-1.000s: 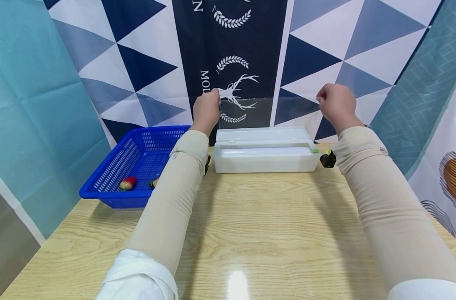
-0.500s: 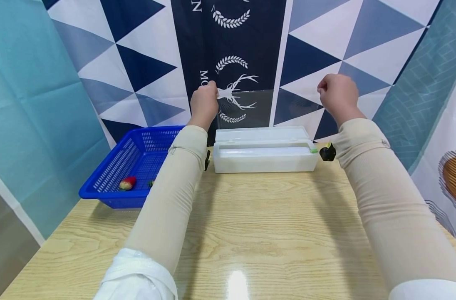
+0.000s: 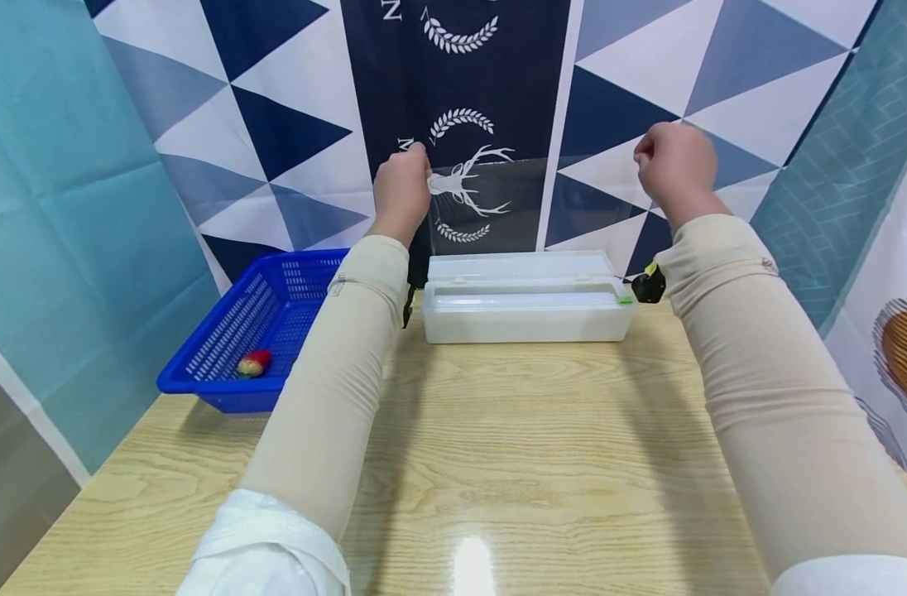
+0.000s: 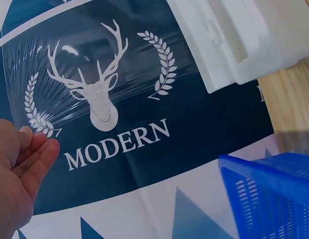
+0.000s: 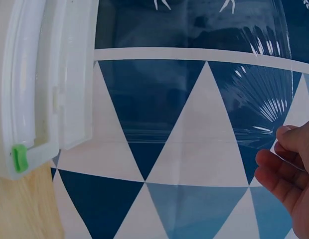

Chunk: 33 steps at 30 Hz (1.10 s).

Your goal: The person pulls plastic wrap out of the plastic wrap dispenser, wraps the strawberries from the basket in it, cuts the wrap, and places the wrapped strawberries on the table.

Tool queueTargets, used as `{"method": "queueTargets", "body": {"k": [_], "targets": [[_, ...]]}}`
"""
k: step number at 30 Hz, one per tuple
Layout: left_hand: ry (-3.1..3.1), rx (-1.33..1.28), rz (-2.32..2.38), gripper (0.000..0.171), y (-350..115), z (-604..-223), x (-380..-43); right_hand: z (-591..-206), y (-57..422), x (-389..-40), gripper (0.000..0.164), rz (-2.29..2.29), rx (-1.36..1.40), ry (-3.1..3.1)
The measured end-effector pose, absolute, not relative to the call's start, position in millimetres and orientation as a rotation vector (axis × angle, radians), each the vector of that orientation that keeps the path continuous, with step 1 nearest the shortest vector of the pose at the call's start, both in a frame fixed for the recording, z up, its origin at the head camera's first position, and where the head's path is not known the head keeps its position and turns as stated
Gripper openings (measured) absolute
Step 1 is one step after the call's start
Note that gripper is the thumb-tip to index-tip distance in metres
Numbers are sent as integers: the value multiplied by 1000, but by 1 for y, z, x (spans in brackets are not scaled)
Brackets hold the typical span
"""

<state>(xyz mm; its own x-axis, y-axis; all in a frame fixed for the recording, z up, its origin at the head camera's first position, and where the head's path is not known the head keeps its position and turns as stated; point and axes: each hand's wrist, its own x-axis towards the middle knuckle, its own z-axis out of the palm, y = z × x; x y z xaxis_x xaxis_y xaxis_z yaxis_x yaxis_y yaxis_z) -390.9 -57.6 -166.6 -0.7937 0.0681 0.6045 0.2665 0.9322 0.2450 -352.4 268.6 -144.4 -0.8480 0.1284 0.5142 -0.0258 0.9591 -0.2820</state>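
Observation:
A sheet of clear plastic wrap (image 3: 524,203) stretches upright between my two raised hands, behind and above a white wrap dispenser (image 3: 524,324) with its lid tipped back. My left hand (image 3: 401,194) pinches one upper corner; creases fan out from those fingertips in the left wrist view. At the other corner, my right hand (image 3: 675,170) pinches the film (image 5: 194,104) between thumb and fingers, with similar creases. The film runs down toward the dispenser, where a white roll (image 5: 27,79) lies inside. A green piece (image 5: 19,158) sits at the dispenser's right end.
A blue plastic basket (image 3: 185,377) stands left of the dispenser, partly behind my left forearm. One strawberry (image 3: 254,362) shows inside it. The wooden table (image 3: 543,447) stretches toward me, and a patterned cloth (image 3: 275,50) hangs behind.
Both hands have risen, drawing the plastic wrap's top edge higher above the dispenser. The left forearm now covers the second item that showed in the basket earlier.

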Motion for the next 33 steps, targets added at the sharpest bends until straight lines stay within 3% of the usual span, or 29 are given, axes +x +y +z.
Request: {"method": "queueTargets", "body": {"k": [17, 33], "targets": [[-2426, -244, -374, 18, -56, -143, -384, -125, 270, -348, 35, 375, -81, -2529], [-2410, -230, -345, 14, -54, -121, -377, -110, 266, -341, 37, 368, -118, -2484]]}}
